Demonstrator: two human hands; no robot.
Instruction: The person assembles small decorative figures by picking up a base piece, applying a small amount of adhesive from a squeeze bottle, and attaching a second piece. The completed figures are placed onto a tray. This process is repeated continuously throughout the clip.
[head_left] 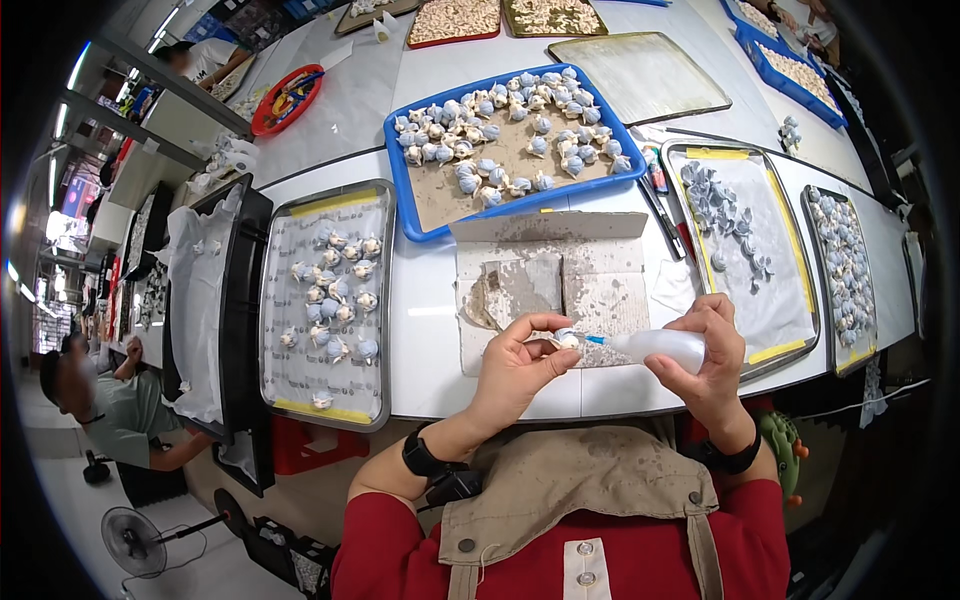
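Between the thumb and fingers of my left hand [522,362] is a small white and blue-grey figurine [566,339]. My right hand [708,350] is closed round a translucent white squeeze bottle [655,349]. The bottle lies nearly level, its blue tip [596,340] pointing left, right beside the figurine; whether they touch I cannot tell. Beneath both hands lies a stained, opened-out cardboard sheet [610,285]. Just beyond it stands a blue tray [415,222] holding many similar figurines. Left of my hands, more figurines sit on a metal tray [383,390] lined with printed paper.
A lined tray [812,335] of loose grey-blue pieces lies at right, beside a narrow tray [846,366] of figurines. A black pen [666,225] rests near the cardboard. A red basket [262,122] stands far left. A black crate [245,300] and another person [120,415] are at left.
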